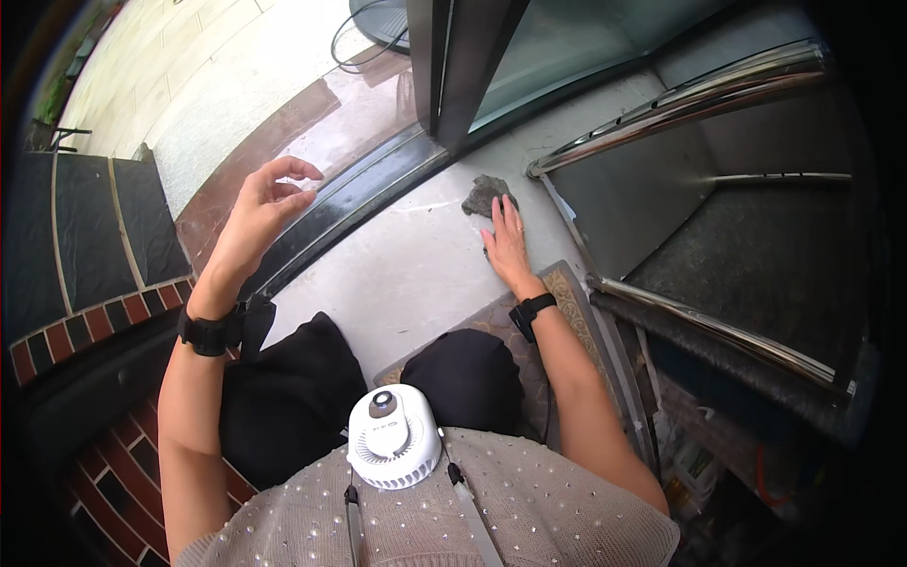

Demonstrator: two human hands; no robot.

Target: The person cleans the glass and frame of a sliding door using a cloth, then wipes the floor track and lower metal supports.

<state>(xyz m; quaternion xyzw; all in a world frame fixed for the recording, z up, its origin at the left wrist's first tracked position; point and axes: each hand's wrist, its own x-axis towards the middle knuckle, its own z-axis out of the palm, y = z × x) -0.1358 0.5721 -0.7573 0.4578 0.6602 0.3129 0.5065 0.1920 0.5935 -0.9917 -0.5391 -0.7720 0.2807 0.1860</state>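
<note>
My right hand (509, 244) reaches down to the pale stone floor. Its fingers are extended over the near edge of a crumpled dark grey rag (486, 194), which lies flat near the foot of a metal frame. Whether the fingertips press on the rag or hover just above it is hard to tell. To the left, my left hand (266, 198) is raised by the black metal door track (375, 188). Its fingers are curved, with a gap between thumb and forefinger and nothing visible in it.
A chrome-railed rack (680, 106) stands close on the right, with a patterned mat (567, 290) beside it. A dark door frame (453, 78) rises ahead. Slate tiles (92, 220) edge the left side. A white portable fan (391, 436) hangs at my chest.
</note>
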